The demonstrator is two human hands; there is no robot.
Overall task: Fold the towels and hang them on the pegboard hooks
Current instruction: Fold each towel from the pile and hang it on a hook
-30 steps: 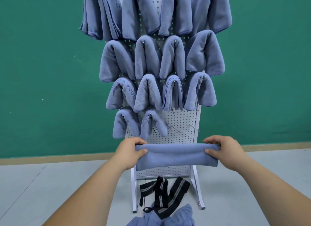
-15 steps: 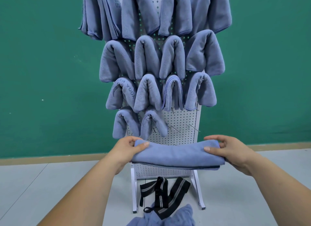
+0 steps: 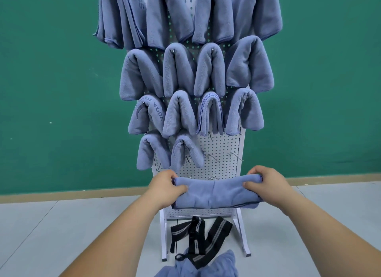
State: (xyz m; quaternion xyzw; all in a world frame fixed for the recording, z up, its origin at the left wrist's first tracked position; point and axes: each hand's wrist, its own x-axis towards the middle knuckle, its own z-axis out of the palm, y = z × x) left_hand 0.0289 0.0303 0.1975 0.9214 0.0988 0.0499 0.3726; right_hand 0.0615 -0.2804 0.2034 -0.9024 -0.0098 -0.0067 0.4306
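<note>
Pegboard (image 3: 218,151) upright on floor (image 3: 61,225), wall (image 3: 51,70) close behind.

Hung towels (image 3: 179,70) draped over hooks in four rows, one under another, each row overlapping the tops of the next. Upper three rows span the board's width. Lowest row: two towels only, on the left half. Bare hooks (image 3: 235,155) to their right. Held towel (image 3: 216,192) stretched level in front of the board's lower part, just below the lowest row; left hand (image 3: 165,186) at its left end, right hand (image 3: 266,184) at its right end. Straps (image 3: 202,235) on floor between the stand's legs (image 3: 164,235). Heap of cloth (image 3: 198,266) nearest the viewer, straps' near end lying on it.
</note>
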